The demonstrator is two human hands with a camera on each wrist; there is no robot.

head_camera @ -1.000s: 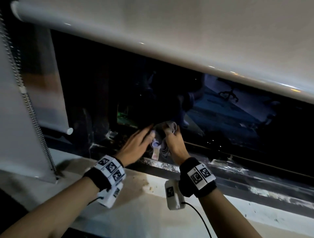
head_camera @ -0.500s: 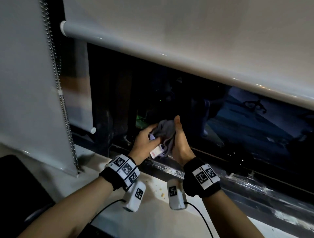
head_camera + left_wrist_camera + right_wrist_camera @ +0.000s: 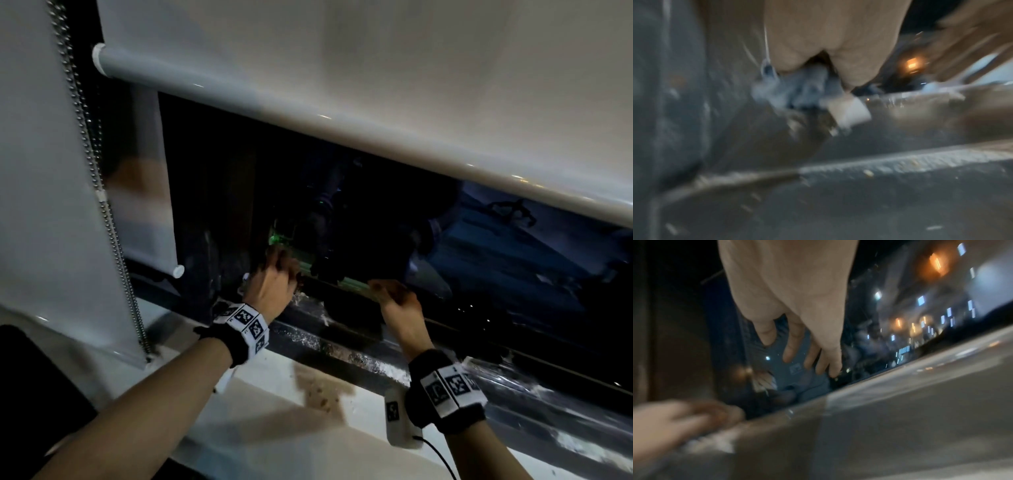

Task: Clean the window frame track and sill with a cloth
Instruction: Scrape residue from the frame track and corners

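Observation:
My left hand [image 3: 282, 274] grips a bunched grey-blue cloth [image 3: 803, 91] with a white label [image 3: 849, 112] and holds it low at the left end of the dark, dusty window track [image 3: 342, 346]. In the head view the hand hides almost all of the cloth. My right hand [image 3: 388, 291] hovers over the track further right, its fingers [image 3: 812, 356] loosely spread and holding nothing, close to the glass. The white sill [image 3: 274, 431] runs below the track and carries a brown stain [image 3: 318, 390]. The left wrist view is blurred by motion.
A white roller blind [image 3: 376, 85] hangs low over the dark glass [image 3: 376, 222], which shows reflections and city lights. A second blind [image 3: 44, 171] with a bead chain [image 3: 92, 171] hangs at the left. White grime streaks the track [image 3: 565, 442] at the right.
Both hands held the cloth together in front of the glass. Now my right hand has let go and moved right, and my left hand has carried the cloth down to the track's left end.

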